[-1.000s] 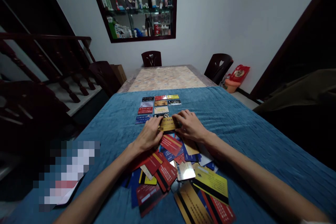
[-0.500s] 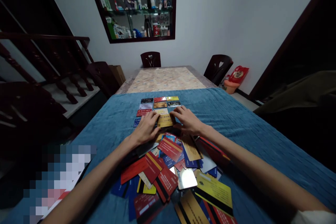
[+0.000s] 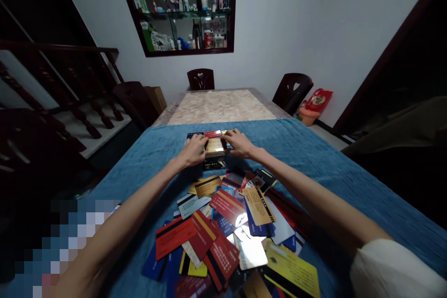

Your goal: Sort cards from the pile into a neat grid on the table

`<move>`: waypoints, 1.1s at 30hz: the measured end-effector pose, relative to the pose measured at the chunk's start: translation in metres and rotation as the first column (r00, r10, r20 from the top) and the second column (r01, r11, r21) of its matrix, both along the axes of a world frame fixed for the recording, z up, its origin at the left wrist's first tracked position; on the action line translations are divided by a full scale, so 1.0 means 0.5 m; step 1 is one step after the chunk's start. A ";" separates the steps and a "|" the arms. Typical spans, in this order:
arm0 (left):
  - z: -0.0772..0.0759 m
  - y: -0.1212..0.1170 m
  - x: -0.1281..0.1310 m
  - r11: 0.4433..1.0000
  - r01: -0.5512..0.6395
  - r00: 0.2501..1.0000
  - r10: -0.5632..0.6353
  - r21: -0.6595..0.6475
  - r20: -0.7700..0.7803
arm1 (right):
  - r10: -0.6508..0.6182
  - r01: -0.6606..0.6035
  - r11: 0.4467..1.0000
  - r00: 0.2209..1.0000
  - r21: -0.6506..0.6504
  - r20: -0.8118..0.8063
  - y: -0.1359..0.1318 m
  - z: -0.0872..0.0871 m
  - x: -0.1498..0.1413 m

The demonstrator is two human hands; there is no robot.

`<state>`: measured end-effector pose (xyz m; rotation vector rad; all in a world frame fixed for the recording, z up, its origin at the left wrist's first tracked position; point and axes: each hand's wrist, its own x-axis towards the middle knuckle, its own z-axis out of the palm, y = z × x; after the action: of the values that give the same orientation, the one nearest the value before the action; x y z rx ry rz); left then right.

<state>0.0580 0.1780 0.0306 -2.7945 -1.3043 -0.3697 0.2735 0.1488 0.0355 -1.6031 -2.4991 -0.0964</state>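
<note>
A gold card [image 3: 214, 145] is held by its two short sides between my hands, over the laid-out cards. My left hand [image 3: 194, 150] pinches its left edge, and my right hand [image 3: 239, 143] has the right one. Beyond the gold card lie a red card [image 3: 213, 134] and a dark card [image 3: 195, 135]. Just below it is a black card [image 3: 214, 163]. My hands hide much of the layout. Nearer to me spreads a loose pile of overlapping cards, among them a red card with a gold stripe [image 3: 228, 206] and a yellow card with a black stripe [image 3: 292, 267].
A blue cloth [image 3: 146, 167] covers the near part of the table; the patterned tabletop [image 3: 223, 106] shows beyond. Dark chairs [image 3: 292, 91] stand around it. A wall cabinet [image 3: 188, 14] holds bottles and a plush toy. At the lower left something is blurred out by pixels.
Both hands have moved forward, away from me, with the gold card, over the laid-out rows. The black card below and more of the pile now show.
</note>
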 end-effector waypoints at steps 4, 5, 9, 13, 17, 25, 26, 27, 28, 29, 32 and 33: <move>0.001 0.047 0.011 0.998 -0.044 0.998 0.042 -0.042 -0.046 | -0.024 0.025 1.000 0.999 -0.018 0.033 0.049 -0.006 -0.002; 0.000 0.057 0.014 0.997 -0.050 0.998 0.048 -0.054 -0.047 | -0.028 0.029 0.999 0.999 -0.023 0.040 0.062 -0.010 -0.003; -0.005 0.089 0.022 0.993 -0.074 0.995 0.067 -0.092 -0.072 | -0.049 0.052 0.998 0.997 -0.039 0.058 0.106 -0.027 -0.005; -0.013 0.107 0.026 0.991 -0.090 0.992 0.080 -0.102 -0.099 | -0.062 0.066 0.996 0.995 -0.056 0.073 0.130 -0.039 -0.007; -0.024 0.121 0.027 0.990 -0.101 0.988 0.088 -0.103 -0.123 | -0.066 0.073 0.995 0.994 -0.074 0.083 0.138 -0.041 -0.011; -0.029 0.128 0.030 0.987 -0.112 0.977 0.090 -0.112 -0.191 | -0.076 0.086 0.991 0.992 -0.103 0.100 0.148 -0.046 -0.019; -0.029 0.127 0.031 0.987 -0.114 0.976 0.089 -0.114 -0.199 | -0.077 0.088 0.990 0.992 -0.107 0.103 0.149 -0.047 -0.019; -0.028 0.127 0.032 0.986 -0.116 0.974 0.090 -0.117 -0.207 | -0.079 0.091 0.990 0.991 -0.112 0.107 0.150 -0.047 -0.020; -0.027 0.126 0.032 0.986 -0.119 0.972 0.092 -0.119 -0.214 | -0.081 0.094 0.989 0.990 -0.117 0.112 0.151 -0.048 -0.020; -0.026 0.126 0.033 0.985 -0.122 0.971 0.093 -0.121 -0.221 | -0.084 0.098 0.988 0.989 -0.121 0.118 0.152 -0.048 -0.020; -0.023 0.126 0.034 0.984 -0.128 0.966 0.095 -0.126 -0.241 | -0.090 0.107 0.986 0.987 -0.125 0.135 0.156 -0.050 -0.020; -0.023 0.126 0.034 0.983 -0.129 0.964 0.095 -0.127 -0.246 | -0.089 0.106 0.987 0.986 -0.124 0.139 0.157 -0.050 -0.020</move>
<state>0.0749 0.2411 0.0192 -2.7488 -1.4737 0.0678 0.2633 0.2275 0.0103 -1.8291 -2.5730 -0.0538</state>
